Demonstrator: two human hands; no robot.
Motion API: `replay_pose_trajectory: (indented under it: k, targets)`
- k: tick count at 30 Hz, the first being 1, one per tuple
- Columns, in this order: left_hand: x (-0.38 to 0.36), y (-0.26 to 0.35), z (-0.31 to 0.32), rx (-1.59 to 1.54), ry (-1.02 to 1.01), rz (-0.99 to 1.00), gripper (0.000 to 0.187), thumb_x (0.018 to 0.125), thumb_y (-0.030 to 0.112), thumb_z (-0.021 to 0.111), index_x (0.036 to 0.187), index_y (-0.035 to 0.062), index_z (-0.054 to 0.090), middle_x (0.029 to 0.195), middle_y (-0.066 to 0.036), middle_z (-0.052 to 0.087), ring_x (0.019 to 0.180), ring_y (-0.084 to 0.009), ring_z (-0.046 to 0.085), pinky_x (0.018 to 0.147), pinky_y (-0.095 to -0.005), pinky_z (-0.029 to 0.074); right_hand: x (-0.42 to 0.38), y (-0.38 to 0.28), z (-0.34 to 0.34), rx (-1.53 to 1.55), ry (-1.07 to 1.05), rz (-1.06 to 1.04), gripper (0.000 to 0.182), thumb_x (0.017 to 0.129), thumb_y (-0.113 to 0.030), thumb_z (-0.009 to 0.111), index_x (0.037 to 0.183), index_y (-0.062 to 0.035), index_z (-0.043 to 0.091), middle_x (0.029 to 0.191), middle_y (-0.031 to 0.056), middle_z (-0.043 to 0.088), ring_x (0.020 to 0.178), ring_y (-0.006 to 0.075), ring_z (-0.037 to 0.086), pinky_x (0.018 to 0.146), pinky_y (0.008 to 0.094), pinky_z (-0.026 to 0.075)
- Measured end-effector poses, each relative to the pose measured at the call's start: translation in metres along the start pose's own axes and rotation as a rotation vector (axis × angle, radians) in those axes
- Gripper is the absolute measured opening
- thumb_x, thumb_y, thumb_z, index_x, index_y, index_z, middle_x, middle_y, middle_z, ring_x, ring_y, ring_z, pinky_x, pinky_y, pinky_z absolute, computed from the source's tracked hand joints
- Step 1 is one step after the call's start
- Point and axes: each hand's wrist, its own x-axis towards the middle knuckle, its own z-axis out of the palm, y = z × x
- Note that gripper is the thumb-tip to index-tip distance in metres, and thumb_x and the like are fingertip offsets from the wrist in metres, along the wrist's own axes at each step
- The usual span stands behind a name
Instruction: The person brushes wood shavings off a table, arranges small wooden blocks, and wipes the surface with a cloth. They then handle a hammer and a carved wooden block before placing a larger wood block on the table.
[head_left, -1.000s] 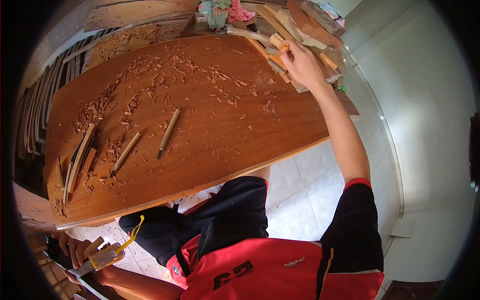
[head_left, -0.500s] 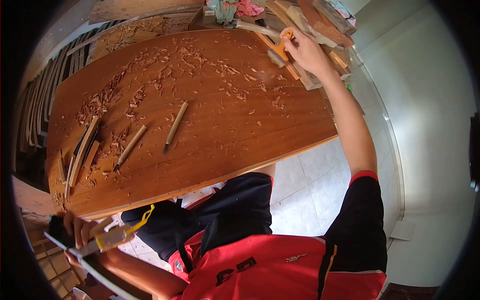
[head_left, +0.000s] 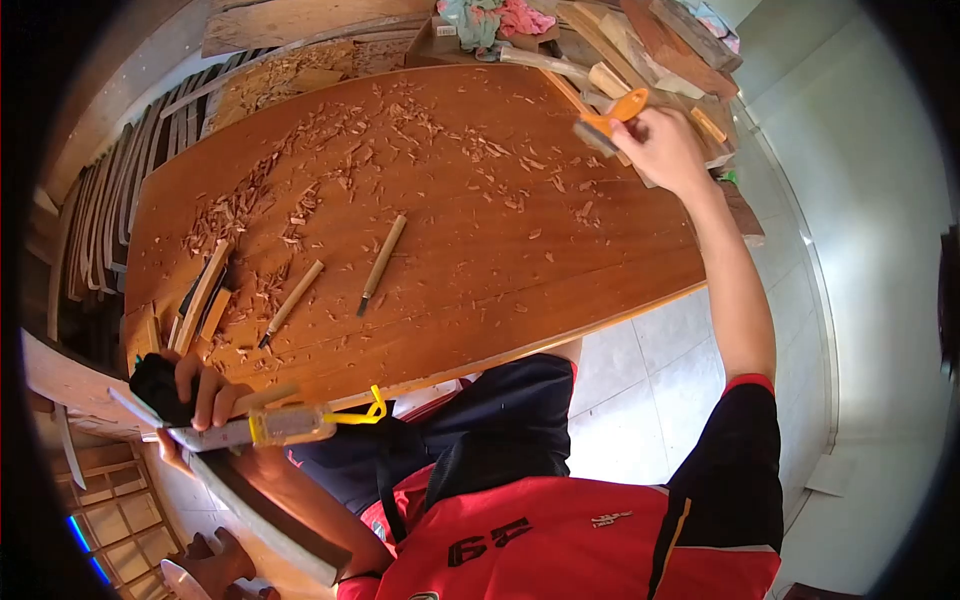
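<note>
The hands are well apart: the right hand [head_left: 672,150] has its fingers closed around the orange handle of a flat brush [head_left: 628,105], held at the far right corner of the table [head_left: 560,270], beside the stacked wood pieces [head_left: 690,45]. Whether the bristles touch the wood under them cannot be told. The left hand [head_left: 207,398] grips a bundle low at the near left corner, including a tool with a clear, yellow-banded handle [head_left: 290,425]. Reddish shavings [head_left: 235,210] lie scattered across the tabletop, around two slim wooden-handled tools [head_left: 383,265]. This looks like a brushing or tidying step, with many shavings unswept. A stroke from here calls for the bristles laid flat and a light sweep, clear of the loose tools.
</note>
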Motion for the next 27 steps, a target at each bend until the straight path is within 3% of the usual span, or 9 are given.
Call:
replay_pose_trajectory:
  k: [5,8,13,16,17,20,21,24,27]
  targets:
    - [0.015,-0.028,-0.002,-0.012,-0.004,-0.107,0.074,0.083,0.022,0.071,0.141,-0.0069,0.036,0.097,-0.005,0.043,0.071,-0.0129,0.051,0.065,-0.0284,0.046,-0.033,0.023,0.006,-0.286,0.057,-0.134,0.034,0.09,-0.035,0.069,0.079,-0.0026,0.065,0.077,0.016,0.07,0.071,0.038,0.069,0.067,0.0458,0.056]
    - [0.021,-0.038,0.002,-0.024,-0.047,-0.121,0.074,0.083,0.022,0.071,0.141,-0.0069,0.036,0.096,-0.005,0.043,0.071,-0.0127,0.051,0.065,-0.0276,0.045,-0.048,0.039,0.026,-0.238,0.076,-0.061,0.032,0.093,-0.033,0.066,0.085,-0.0024,0.066,0.079,0.0156,0.069,0.073,0.0387,0.068,0.068,0.0474,0.056]
    - [0.016,-0.046,0.015,0.07,-0.043,-0.175,0.071,0.082,0.019,0.071,0.14,-0.0048,0.036,0.099,-0.005,0.042,0.073,-0.0117,0.052,0.067,-0.0276,0.047,-0.046,0.033,0.039,0.235,0.178,-0.053,0.028,0.093,-0.029,0.072,0.092,-0.0009,0.067,0.078,0.0159,0.069,0.067,0.0324,0.066,0.064,0.04,0.054]
    - [0.007,-0.061,0.016,0.055,-0.038,-0.183,0.07,0.085,0.02,0.069,0.141,-0.0048,0.035,0.098,-0.005,0.041,0.073,-0.0127,0.05,0.067,-0.0292,0.045,-0.044,0.033,0.03,0.212,0.285,0.008,0.028,0.094,-0.029,0.071,0.092,-0.0006,0.068,0.08,0.0157,0.069,0.067,0.0324,0.067,0.064,0.0404,0.054]
    - [0.004,-0.066,0.017,0.039,-0.034,-0.186,0.07,0.086,0.022,0.068,0.142,-0.0044,0.034,0.098,-0.005,0.04,0.072,-0.0135,0.049,0.066,-0.0305,0.044,-0.047,0.033,0.03,0.185,0.327,-0.009,0.027,0.095,-0.029,0.07,0.096,-0.0015,0.068,0.089,0.018,0.071,0.072,0.0319,0.068,0.066,0.04,0.055]
    - [0.002,-0.076,0.017,0.023,-0.035,-0.215,0.071,0.087,0.023,0.066,0.143,-0.0032,0.032,0.098,-0.006,0.04,0.072,-0.0148,0.048,0.068,-0.0327,0.043,-0.069,0.047,0.042,-0.029,0.062,-0.008,0.025,0.096,-0.027,0.069,0.105,-0.003,0.069,0.1,0.0179,0.071,0.079,0.031,0.069,0.071,0.0396,0.057]
    - [0.003,-0.079,0.018,0.027,-0.038,-0.226,0.071,0.087,0.023,0.066,0.144,-0.0033,0.032,0.098,-0.006,0.04,0.072,-0.0149,0.048,0.067,-0.0326,0.043,-0.078,0.029,0.031,0.207,0.065,-0.124,0.025,0.096,-0.024,0.068,0.112,-0.0042,0.069,0.107,0.0157,0.071,0.085,0.031,0.07,0.074,0.0392,0.057]
    - [0.007,-0.089,0.022,0.012,-0.048,-0.238,0.072,0.087,0.023,0.067,0.144,-0.0035,0.031,0.098,-0.006,0.04,0.072,-0.0152,0.049,0.067,-0.0327,0.044,-0.103,0.01,0.009,0.407,0.178,-0.037,0.022,0.095,-0.014,0.069,0.115,-0.0057,0.068,0.109,0.0112,0.071,0.083,0.0243,0.071,0.074,0.0325,0.057]
    - [0.007,-0.097,0.028,0.026,-0.058,-0.259,0.071,0.088,0.022,0.067,0.143,-0.0036,0.031,0.098,-0.007,0.04,0.072,-0.0155,0.049,0.067,-0.0331,0.044,-0.118,0.023,0.009,0.266,0.406,0.01,0.02,0.093,-0.018,0.07,0.11,-0.0069,0.07,0.112,0.0086,0.07,0.081,0.0287,0.072,0.072,0.0376,0.06]
